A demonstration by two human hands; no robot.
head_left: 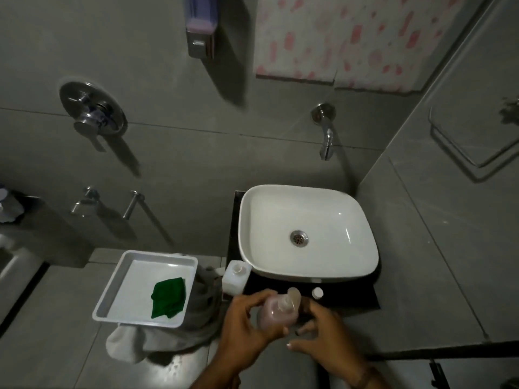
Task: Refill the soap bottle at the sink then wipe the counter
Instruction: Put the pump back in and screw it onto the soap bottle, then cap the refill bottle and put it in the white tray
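Left hand point(247, 321): thumb and fingers are wrapped round the soap bottle point(273, 314), holding it just in front of the counter's point(354, 299) near edge.
Right hand point(325, 335): close beside the bottle on its right, fingers loosely bent and spread; it seems to hold nothing, though whether a fingertip touches the bottle is unclear.
Done so far: the refill looks finished or nearly so, since the soap bottle shows pinkish liquid through most of its body and its pump point(294, 294) appears to sit on the neck.
Left to do: probably seating the pump firmly, capping the white bottle, setting things back, and the whole wipe of the counter.
Tray point(134, 276): white, well left of the sink, holding only a crumpled green cloth point(168, 299), which lies apart from both hands.
White bottle point(234, 280): square, upright at the counter's left end just beside the sink, mouth open; its contents cannot be made out.
Cap point(318, 292): small, white, lying on the counter to the right of the soap bottle, apart from the white bottle.
Sink point(280, 220): white basin on the black counter, nothing in it but the drain point(299, 237); no water visible.
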